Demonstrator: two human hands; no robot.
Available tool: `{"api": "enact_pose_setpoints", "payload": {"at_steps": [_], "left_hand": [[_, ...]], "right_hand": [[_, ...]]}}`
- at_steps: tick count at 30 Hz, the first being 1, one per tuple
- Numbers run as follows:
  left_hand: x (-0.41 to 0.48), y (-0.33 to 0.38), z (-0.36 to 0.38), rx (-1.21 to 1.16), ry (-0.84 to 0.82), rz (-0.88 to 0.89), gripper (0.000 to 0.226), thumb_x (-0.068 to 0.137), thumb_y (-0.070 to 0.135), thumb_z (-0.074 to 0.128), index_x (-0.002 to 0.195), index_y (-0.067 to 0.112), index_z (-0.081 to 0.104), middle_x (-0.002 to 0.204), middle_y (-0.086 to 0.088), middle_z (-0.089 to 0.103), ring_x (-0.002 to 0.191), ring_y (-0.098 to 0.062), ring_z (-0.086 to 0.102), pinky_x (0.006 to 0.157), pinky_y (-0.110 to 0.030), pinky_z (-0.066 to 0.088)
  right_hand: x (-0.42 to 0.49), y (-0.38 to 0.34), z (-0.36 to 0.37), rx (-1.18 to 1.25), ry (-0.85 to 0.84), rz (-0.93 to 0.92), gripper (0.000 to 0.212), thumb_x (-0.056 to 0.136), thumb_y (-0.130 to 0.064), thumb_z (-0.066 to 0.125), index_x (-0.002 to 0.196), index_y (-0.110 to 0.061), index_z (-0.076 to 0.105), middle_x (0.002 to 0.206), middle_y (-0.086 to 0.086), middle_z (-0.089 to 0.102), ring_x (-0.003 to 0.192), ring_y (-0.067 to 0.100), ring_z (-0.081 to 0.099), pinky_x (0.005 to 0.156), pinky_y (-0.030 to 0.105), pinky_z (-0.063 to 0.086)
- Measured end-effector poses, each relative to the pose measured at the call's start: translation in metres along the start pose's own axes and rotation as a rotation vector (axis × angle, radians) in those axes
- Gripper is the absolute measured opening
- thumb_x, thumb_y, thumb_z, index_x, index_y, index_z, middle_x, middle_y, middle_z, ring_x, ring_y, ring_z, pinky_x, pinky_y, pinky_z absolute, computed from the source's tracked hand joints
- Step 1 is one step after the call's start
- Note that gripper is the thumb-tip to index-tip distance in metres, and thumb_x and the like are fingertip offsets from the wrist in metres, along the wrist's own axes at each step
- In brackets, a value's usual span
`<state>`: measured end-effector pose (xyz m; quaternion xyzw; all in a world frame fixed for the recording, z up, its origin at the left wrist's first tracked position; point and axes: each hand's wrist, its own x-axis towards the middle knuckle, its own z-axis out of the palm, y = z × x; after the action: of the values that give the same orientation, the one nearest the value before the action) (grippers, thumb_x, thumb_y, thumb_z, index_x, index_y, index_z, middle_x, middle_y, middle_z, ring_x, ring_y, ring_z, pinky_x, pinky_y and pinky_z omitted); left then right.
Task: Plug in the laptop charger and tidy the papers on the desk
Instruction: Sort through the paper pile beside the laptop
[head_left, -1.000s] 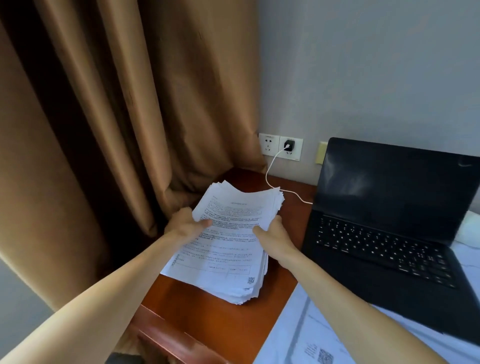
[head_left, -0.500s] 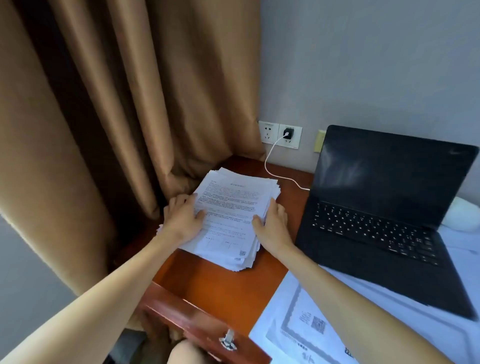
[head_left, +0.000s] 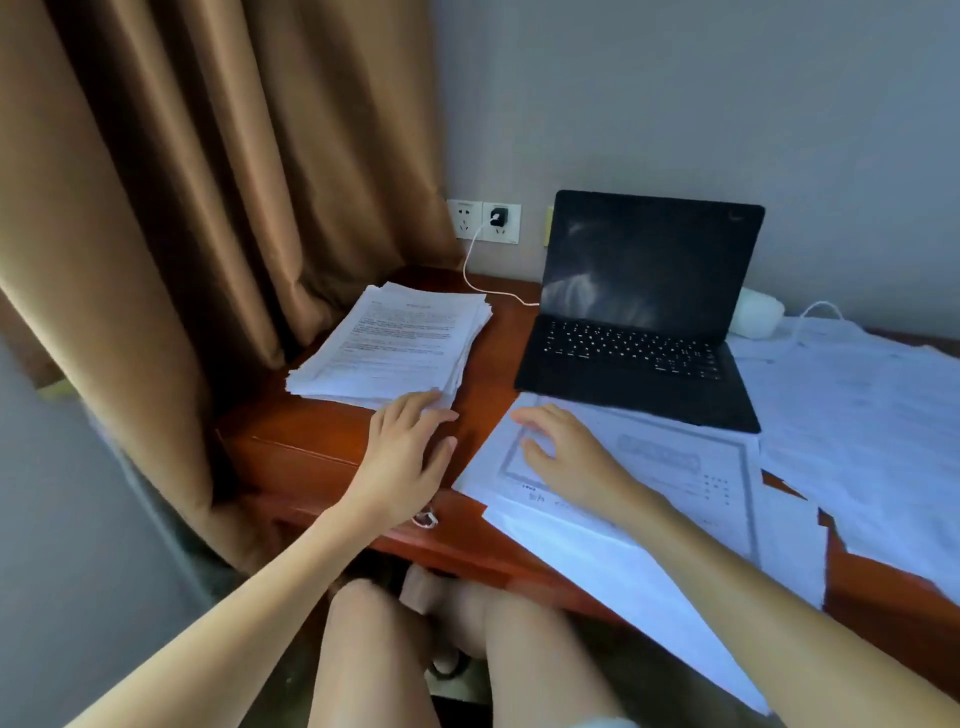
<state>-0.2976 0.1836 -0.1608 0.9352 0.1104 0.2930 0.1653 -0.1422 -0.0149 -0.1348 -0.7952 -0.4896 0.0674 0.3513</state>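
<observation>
A thick stack of printed papers lies at the desk's back left corner. My left hand hovers open just in front of the stack, fingertips near its front edge. My right hand rests open, fingers spread, on a bordered sheet in front of the black laptop. A black charger plug sits in the wall socket, and its white cable runs down behind the laptop. More loose papers cover the desk's right side.
A brown curtain hangs at the left, touching the wooden desk. A white object sits behind the laptop at the right. A drawer handle shows at the desk's front edge. My knees are under the desk.
Both hands let go of the paper stack, which now lies on the desk. The left hand drew back in front of it; the right hand moved right onto the bordered sheet.
</observation>
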Motion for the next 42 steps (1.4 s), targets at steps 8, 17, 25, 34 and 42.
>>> {"api": "enact_pose_setpoints", "payload": {"at_steps": [8, 17, 25, 34, 42], "left_hand": [[-0.046, 0.047, 0.026, -0.093, -0.131, 0.052, 0.041, 0.103, 0.044, 0.039, 0.136, 0.03, 0.059, 0.151, 0.009, 0.048, 0.146, -0.015, 0.034, 0.122, -0.038, 0.009], [-0.057, 0.056, 0.035, -0.092, -0.126, 0.015, 0.059, 0.1, 0.063, 0.031, 0.143, 0.031, 0.055, 0.159, 0.009, 0.041, 0.155, -0.012, 0.02, 0.126, -0.037, -0.007], [-0.059, 0.076, 0.027, -0.39, -0.063, -0.214, 0.052, 0.101, 0.055, 0.04, 0.144, 0.028, 0.052, 0.152, 0.012, 0.045, 0.151, -0.013, 0.027, 0.128, -0.037, 0.002], [-0.078, 0.135, 0.008, -1.276, -0.069, -0.795, 0.063, 0.086, 0.059, 0.069, 0.133, 0.021, 0.053, 0.127, -0.001, 0.066, 0.118, -0.022, 0.069, 0.106, -0.044, 0.053], [-0.07, 0.155, 0.024, -1.389, -0.202, -0.871, 0.033, 0.104, 0.018, 0.055, 0.136, 0.01, 0.062, 0.116, -0.014, 0.077, 0.102, -0.033, 0.076, 0.083, -0.044, 0.063]], "right_hand": [[-0.108, 0.002, -0.021, -0.506, -0.081, 0.174, 0.094, 0.073, -0.086, 0.033, 0.152, -0.035, 0.033, 0.153, -0.015, 0.027, 0.142, 0.012, 0.019, 0.119, 0.031, 0.013], [-0.15, 0.012, -0.005, -0.839, 0.107, 0.039, 0.077, 0.069, -0.034, 0.077, 0.139, -0.014, 0.055, 0.14, 0.01, 0.057, 0.125, 0.032, 0.056, 0.105, 0.049, 0.048], [-0.145, 0.01, -0.022, -0.771, 0.427, -0.031, 0.044, 0.065, -0.006, 0.089, 0.104, -0.018, 0.073, 0.081, -0.004, 0.071, 0.07, 0.022, 0.068, 0.049, 0.034, 0.048], [-0.141, -0.003, -0.009, -0.725, 0.505, -0.052, 0.041, 0.069, -0.007, 0.086, 0.106, -0.02, 0.074, 0.08, -0.004, 0.073, 0.07, 0.021, 0.067, 0.048, 0.032, 0.047], [-0.157, -0.011, 0.007, -0.616, 0.414, -0.08, 0.033, 0.072, -0.018, 0.084, 0.102, -0.029, 0.075, 0.091, -0.013, 0.072, 0.083, 0.014, 0.065, 0.056, 0.027, 0.045]]}}
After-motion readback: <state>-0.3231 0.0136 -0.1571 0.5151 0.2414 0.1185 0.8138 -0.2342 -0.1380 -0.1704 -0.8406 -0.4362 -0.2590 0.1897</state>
